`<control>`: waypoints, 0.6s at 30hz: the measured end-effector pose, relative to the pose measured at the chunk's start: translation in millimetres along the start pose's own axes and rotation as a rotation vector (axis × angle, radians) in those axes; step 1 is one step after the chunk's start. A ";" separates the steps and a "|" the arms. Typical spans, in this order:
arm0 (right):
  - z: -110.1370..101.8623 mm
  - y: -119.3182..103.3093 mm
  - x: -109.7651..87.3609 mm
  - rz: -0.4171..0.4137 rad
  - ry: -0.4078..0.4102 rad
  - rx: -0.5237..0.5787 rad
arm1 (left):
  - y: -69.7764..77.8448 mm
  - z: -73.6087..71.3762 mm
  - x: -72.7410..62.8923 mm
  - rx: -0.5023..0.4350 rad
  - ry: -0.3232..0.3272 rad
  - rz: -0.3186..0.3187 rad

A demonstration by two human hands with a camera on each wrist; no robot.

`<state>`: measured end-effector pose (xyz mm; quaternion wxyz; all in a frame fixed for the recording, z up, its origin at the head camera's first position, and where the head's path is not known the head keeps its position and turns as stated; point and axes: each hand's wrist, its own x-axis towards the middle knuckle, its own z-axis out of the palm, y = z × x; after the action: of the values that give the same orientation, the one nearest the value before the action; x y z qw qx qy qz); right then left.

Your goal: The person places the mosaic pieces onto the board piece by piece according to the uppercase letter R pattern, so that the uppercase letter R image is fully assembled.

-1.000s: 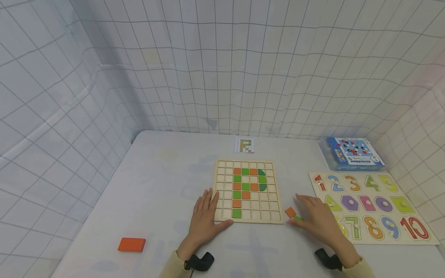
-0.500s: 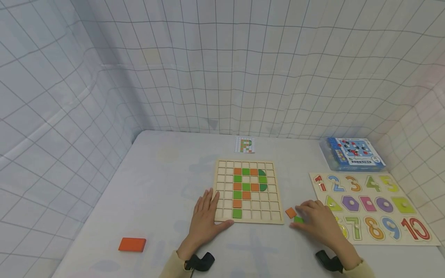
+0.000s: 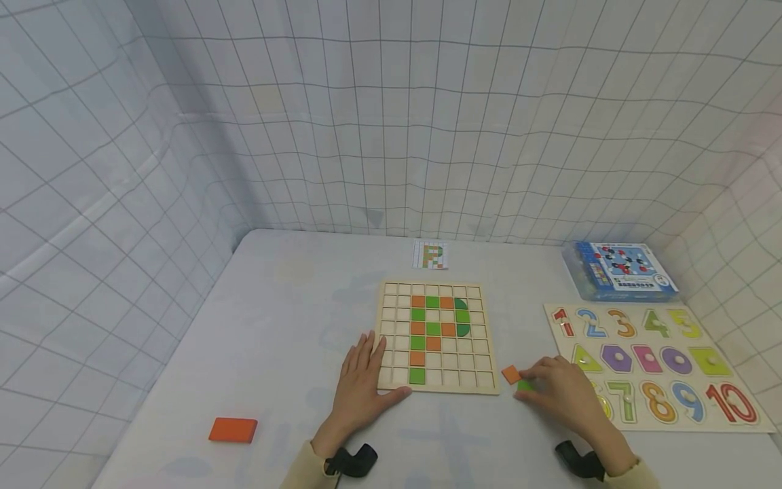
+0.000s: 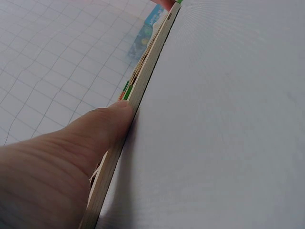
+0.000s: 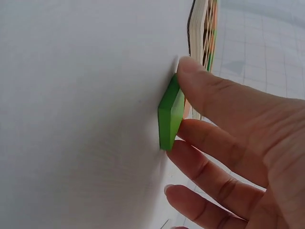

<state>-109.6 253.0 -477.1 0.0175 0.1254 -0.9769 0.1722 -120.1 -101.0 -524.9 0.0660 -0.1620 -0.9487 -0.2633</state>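
Note:
In the head view, a wooden grid board [image 3: 449,377] holds orange, green and dark green tiles laid in a P-like shape with an extra orange tile below. My left hand [image 3: 359,390] rests spread over its left front corner; in the left wrist view the thumb [image 4: 112,121] lies on the board's front edge. Right of the board, my right hand [image 3: 565,397] pinches a green square tile [image 5: 165,128] between thumb and fingers. That tile lies flat on the white table. An orange square tile [image 3: 510,374] lies just beyond it, close to the board's front right corner.
A small pattern card [image 3: 430,255] lies behind the board. At right are a wooden number-and-shape puzzle [image 3: 678,401] and a blue box [image 3: 629,268] behind it. An orange block [image 3: 233,430] lies at the front left. Grid-patterned cloth [image 3: 391,136] hangs around the table.
My right thumb and fingers have drawn together around the green tile, after standing wider apart a second ago. The left hand and the board have stayed in place.

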 end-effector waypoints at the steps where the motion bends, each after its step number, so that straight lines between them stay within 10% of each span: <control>1: -0.2 0.1 -0.3 0.006 0.002 0.006 | 0.0 -0.1 -0.2 0.000 0.001 0.001; 18: -0.4 -6.4 -4.8 0.241 -0.052 0.130 | -0.6 0.6 -0.2 -0.011 -0.004 -0.003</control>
<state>-103.4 248.4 -475.0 -0.0369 0.0126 -0.9718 0.2324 -120.1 -101.3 -525.7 0.0629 -0.1612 -0.9477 -0.2682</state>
